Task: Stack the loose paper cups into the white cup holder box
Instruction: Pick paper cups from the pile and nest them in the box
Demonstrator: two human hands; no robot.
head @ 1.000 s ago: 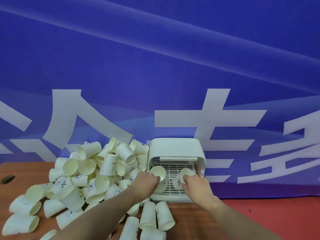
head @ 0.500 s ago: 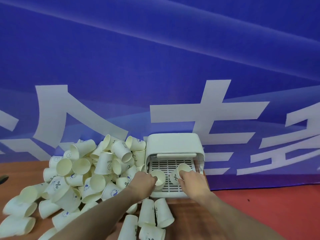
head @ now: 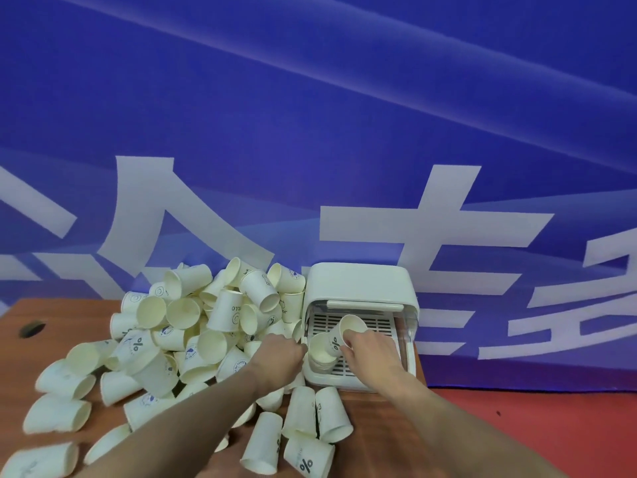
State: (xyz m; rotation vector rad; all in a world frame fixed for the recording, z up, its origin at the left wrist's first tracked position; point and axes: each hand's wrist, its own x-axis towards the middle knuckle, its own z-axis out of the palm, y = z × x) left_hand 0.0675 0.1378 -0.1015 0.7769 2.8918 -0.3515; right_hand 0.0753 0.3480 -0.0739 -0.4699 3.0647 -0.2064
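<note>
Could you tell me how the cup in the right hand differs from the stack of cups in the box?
The held cup is single, tilted and gripped by the right hand; the stack is nested, upright and rests on the white box grille. Both are cream paper cups.

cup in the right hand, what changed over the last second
The right hand carried its cup leftward, base now angled into the stack in the white box. The left hand let go of the stack and drew back to the box's left edge. The loose pile stayed put.
</note>
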